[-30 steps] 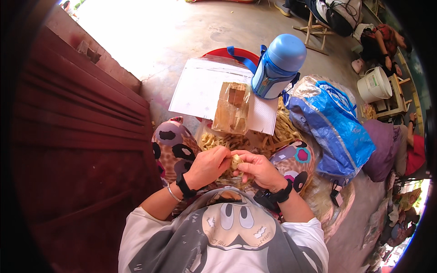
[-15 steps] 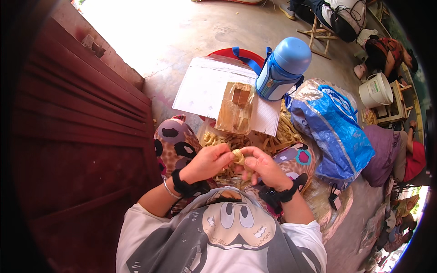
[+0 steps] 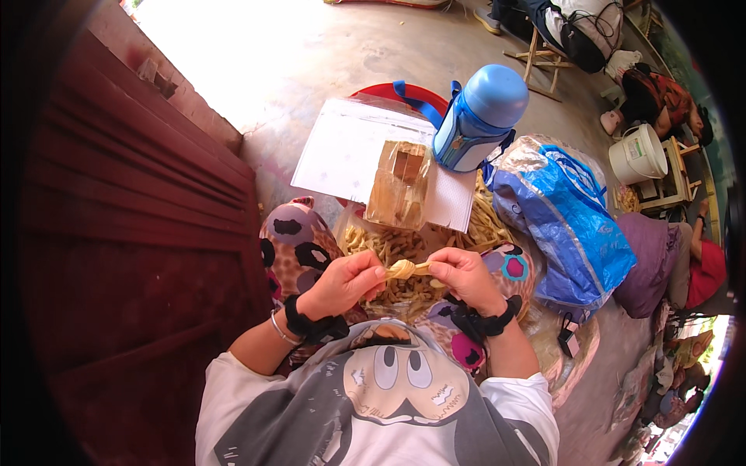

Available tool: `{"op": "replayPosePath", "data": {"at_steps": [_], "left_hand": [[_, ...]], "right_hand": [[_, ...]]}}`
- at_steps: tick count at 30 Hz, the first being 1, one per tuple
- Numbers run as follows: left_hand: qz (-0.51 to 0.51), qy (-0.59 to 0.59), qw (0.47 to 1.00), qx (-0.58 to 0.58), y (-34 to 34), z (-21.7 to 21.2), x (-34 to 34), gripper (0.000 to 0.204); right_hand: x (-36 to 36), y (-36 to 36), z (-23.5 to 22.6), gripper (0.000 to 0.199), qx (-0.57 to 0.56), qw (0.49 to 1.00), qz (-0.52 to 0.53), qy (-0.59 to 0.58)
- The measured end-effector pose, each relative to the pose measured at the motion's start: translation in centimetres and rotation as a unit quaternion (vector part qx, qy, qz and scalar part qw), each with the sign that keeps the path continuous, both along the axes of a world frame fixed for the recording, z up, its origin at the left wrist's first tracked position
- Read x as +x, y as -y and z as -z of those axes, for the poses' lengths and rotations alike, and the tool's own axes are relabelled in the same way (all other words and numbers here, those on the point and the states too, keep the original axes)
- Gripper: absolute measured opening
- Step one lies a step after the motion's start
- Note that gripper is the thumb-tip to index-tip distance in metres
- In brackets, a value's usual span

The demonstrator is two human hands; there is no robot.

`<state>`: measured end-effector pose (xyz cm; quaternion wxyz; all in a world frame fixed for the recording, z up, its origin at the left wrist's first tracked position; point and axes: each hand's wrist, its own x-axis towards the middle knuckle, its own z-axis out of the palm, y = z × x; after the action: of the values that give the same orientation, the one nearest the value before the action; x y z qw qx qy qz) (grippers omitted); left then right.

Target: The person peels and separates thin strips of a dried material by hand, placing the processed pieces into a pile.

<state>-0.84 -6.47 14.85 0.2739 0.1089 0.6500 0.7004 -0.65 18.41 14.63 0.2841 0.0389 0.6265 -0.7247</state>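
A pale yellow knotted strip is stretched between my two hands, its thick knot in the middle. My left hand pinches one end between thumb and fingers. The other end is gripped by my right hand, fingertips pressed together. Below and beyond them lies a heap of similar yellow pieces, partly hidden by my hands. Just past the heap, a brown wooden block wrapped in clear plastic rests on white sheets.
A blue bottle with a strap stands on the sheets, over a red round surface. To the right sits a blue woven bag; farther off are a white bucket and other people. A dark red door closes the left side.
My hands have moved apart, pulling the strip out straight. The knot, partly covered by fingers before, now shows between them.
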Motion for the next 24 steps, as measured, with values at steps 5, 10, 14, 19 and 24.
{"op": "replayPosePath", "data": {"at_steps": [5,10,14,19,24], "left_hand": [[-0.004,-0.005,1.000,0.029,0.7,0.5,0.3,0.017],[0.008,0.290,0.938,0.189,1.1,0.4,-1.1,0.013],[0.070,0.344,0.911,0.216,0.0,0.1,-1.1,0.015],[0.055,0.404,0.884,0.231,-0.5,0.7,-1.3,0.011],[-0.004,0.378,0.899,0.220,-0.3,1.6,-0.9,0.008]], "right_hand": [[-0.2,-0.2,-1.1,0.015,0.019,1.000,-0.012,-0.020],[0.0,0.6,-0.3,0.016,0.062,0.986,-0.034,-0.148],[-0.1,1.4,-0.7,0.015,0.093,0.976,-0.073,-0.181],[0.0,1.8,-0.7,0.013,0.128,0.962,-0.077,-0.229],[-0.6,1.2,-1.2,0.014,0.156,0.969,-0.103,-0.164]]}}
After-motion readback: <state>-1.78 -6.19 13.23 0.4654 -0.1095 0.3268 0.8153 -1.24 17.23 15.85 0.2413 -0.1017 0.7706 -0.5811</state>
